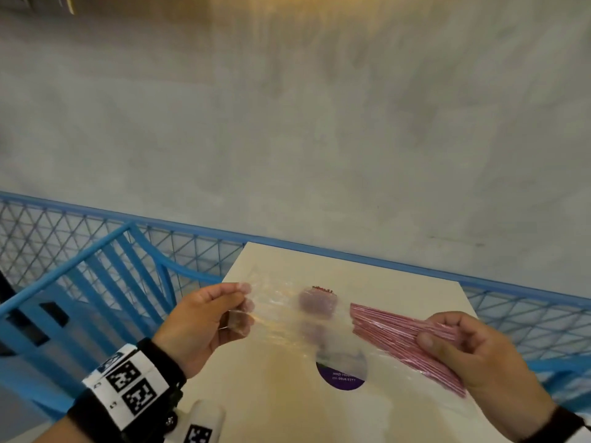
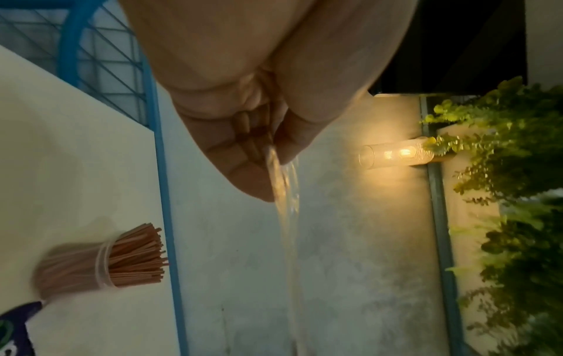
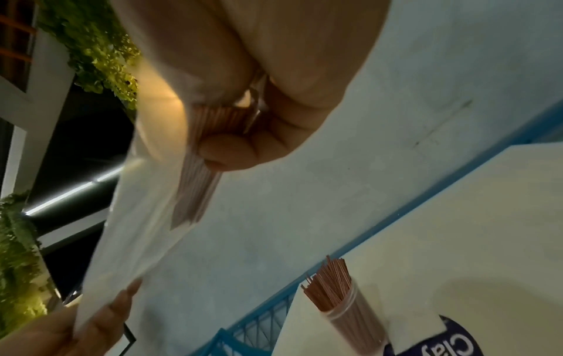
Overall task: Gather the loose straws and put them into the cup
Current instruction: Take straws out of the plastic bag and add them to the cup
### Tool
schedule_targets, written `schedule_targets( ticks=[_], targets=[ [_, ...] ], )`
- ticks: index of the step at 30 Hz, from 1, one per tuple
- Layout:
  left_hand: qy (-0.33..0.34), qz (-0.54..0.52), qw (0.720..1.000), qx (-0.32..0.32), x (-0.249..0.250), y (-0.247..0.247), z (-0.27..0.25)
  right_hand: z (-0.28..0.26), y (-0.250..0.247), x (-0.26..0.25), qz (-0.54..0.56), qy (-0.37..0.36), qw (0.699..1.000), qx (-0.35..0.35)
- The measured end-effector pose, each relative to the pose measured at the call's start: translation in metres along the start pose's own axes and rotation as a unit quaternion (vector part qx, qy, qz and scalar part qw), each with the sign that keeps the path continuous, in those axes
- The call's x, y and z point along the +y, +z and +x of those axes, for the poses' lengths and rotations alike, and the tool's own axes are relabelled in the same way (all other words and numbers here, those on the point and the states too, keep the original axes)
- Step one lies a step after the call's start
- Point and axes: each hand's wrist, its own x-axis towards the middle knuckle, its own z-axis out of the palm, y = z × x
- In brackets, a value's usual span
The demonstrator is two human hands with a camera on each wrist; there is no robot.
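Note:
A clear plastic bag [image 1: 287, 310] is stretched between my hands above the white table [image 1: 287, 410]. My left hand [image 1: 244, 303] pinches its empty end. My right hand [image 1: 438, 330] grips a bundle of thin pink straws [image 1: 383, 324] that lies inside the bag's other end. In the right wrist view the straws [image 3: 198, 187] stick out past my thumb, wrapped in the bag film [image 3: 137, 228]. A clear cup [image 1: 318, 302] packed with straws stands on the table behind the bag, blurred through the film. The wrist views show the cup [image 2: 100, 262] [image 3: 344, 296] upright near the table's far edge.
A round purple sticker [image 1: 340, 377] marks the table under the bag. A blue mesh railing [image 1: 192, 247] runs behind the table and a blue chair [image 1: 96, 298] stands to its left. Beyond is a grey wall [image 1: 319, 139].

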Motion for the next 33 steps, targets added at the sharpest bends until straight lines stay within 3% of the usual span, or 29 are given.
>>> schedule_targets(
  ticks=[5,10,13,16,20,24,28,33],
  targets=[
    [0.047,0.093,0.993,0.049,-0.009,0.012,0.000,0.008,-0.002,0.022,0.094,0.052,0.994,0.034],
    [0.065,0.079,0.989,0.103,-0.018,0.018,0.006,0.010,0.006,0.033,0.093,0.073,0.990,0.077],
    [0.031,0.019,0.993,0.115,-0.034,0.014,0.010,0.011,0.009,0.016,0.064,0.041,0.991,0.106],
    [-0.015,-0.083,0.988,0.130,-0.050,0.008,0.014,0.013,0.016,-0.014,-0.015,-0.038,0.990,0.135],
    [-0.069,-0.199,0.968,0.135,-0.069,0.003,0.018,0.016,0.040,-0.056,-0.117,-0.140,0.975,0.125],
    [-0.126,-0.282,0.933,0.183,-0.075,0.003,0.021,0.019,0.062,-0.080,-0.153,-0.183,0.965,0.109],
    [-0.119,-0.266,0.934,0.205,-0.072,0.004,0.028,0.020,0.078,-0.086,-0.191,-0.192,0.958,0.092],
    [-0.121,-0.216,0.959,0.138,-0.073,0.002,0.034,0.020,0.092,-0.089,-0.198,-0.196,0.958,0.073]
  ],
)
